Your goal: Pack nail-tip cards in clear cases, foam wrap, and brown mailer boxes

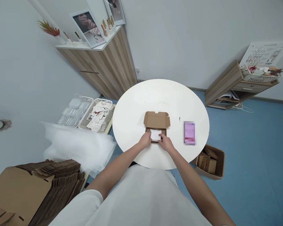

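Note:
On the round white table (160,94), a small brown cardboard box (156,121) stands with its lid folded back, away from me. A white wrapped packet (155,135) lies inside it. My left hand (145,140) is at the box's left side, its fingers curled on the packet's left edge. At the right side, my right hand (165,142) has thumb and fingers closed round the packet's right edge. A pink-purple rectangular item (189,133), pixelated, lies on the table to the right of the box.
Left of the table are a white basket of cards (83,121), clear plastic packs (73,111), translucent sheets (77,144) and stacked flat cardboard (21,191). A carton of small boxes (222,163) stands on the floor at the right. Cabinets (118,59) stand behind.

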Tool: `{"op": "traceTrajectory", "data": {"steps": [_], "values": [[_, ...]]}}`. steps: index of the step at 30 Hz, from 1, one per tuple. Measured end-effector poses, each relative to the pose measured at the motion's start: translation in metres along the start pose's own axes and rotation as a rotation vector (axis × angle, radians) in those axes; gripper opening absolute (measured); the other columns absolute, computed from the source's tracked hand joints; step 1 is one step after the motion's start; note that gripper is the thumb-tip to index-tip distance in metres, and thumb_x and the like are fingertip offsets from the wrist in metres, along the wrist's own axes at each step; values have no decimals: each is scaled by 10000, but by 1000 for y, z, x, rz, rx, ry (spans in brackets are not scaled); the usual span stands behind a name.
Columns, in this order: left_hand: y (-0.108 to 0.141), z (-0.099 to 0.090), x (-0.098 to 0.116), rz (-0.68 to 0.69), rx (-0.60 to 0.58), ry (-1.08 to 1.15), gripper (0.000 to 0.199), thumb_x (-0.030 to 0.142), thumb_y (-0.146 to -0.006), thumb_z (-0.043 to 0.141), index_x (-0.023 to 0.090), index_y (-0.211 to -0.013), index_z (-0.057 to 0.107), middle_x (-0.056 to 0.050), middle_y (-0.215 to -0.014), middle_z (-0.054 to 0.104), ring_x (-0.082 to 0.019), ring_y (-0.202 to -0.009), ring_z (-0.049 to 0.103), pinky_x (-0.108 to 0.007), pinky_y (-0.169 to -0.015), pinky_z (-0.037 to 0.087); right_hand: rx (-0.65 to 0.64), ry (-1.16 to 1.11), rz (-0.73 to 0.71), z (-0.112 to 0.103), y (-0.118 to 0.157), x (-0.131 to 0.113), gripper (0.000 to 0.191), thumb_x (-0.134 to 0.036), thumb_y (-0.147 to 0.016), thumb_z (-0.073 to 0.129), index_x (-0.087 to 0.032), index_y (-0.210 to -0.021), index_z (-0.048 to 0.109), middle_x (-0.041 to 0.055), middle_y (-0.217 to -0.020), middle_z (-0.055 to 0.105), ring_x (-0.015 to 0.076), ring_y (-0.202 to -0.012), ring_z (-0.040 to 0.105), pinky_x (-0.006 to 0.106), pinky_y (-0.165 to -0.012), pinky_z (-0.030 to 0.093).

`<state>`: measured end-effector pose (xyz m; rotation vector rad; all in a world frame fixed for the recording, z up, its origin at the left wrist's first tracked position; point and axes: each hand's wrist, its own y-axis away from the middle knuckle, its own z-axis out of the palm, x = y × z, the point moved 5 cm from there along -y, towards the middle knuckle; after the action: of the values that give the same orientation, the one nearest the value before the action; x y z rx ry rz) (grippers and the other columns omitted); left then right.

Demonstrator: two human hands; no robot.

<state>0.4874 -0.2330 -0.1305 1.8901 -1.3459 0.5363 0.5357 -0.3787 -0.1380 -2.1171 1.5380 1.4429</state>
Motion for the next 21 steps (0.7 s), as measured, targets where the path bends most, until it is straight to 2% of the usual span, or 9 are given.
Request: {"op": "traceTrajectory", "data": {"steps": [3, 9, 11, 14, 16, 18, 21], "values": [[4, 1, 3, 31, -25, -108, 127, 93, -695, 498, 166, -791, 537, -87, -912, 534, -211, -834, 541, -318, -749, 410, 13, 72, -65, 2, 0, -3, 366, -174, -699, 532, -224, -1060, 560, 69, -976, 614, 220, -891, 570, 341, -795, 412], [5, 0, 8, 56, -66, -174, 107, 124, -726, 467, 165, -790, 542, -82, -875, 510, -218, -835, 534, -325, -739, 416, 41, 170, -126, 7, 7, -8, 417, -177, -718, 518, -177, -1134, 525, 126, -1214, 479, 242, -1038, 509, 357, -860, 403], [6, -6, 8, 71, -67, -175, 118, 157, -736, 474, 169, -824, 552, -72, -863, 517, -209, -844, 529, -321, -750, 423, 92, 137, -177, 2, 12, -9, 402, -194, -734, 494, -179, -1136, 519, 119, -1213, 479, 238, -1054, 498, 370, -862, 412], [8, -21, 2, 67, 8, -135, 204, 225, -754, 486, 173, -936, 562, -71, -903, 533, -199, -863, 529, -316, -773, 426, 220, 19, -243, -15, 19, -3, 338, -215, -773, 433, -198, -1094, 540, 93, -1117, 551, 214, -1009, 522, 378, -851, 432], [10, -31, -9, -6, 75, -76, 292, 283, -769, 484, 168, -1031, 545, -82, -965, 540, -195, -878, 534, -314, -780, 427, 304, -74, -189, -29, 21, 11, 321, -256, -782, 431, -191, -1070, 556, 94, -1075, 581, 207, -961, 547, 376, -833, 449], [11, -37, -24, -129, 102, 15, 369, 330, -782, 472, 154, -1103, 520, -95, -1006, 549, -190, -882, 542, -307, -776, 431, 335, -165, -46, -39, 18, 30, 343, -312, -769, 457, -182, -1068, 564, 99, -1076, 594, 204, -913, 573, 378, -820, 459], [10, -38, -38, -230, 65, 192, 407, 344, -799, 445, 151, -1152, 506, -87, -1003, 581, -174, -869, 557, -293, -775, 432, 262, -325, 119, -39, 9, 49, 383, -367, -752, 470, -190, -1077, 570, 84, -1067, 613, 187, -828, 609, 386, -803, 468]]}}
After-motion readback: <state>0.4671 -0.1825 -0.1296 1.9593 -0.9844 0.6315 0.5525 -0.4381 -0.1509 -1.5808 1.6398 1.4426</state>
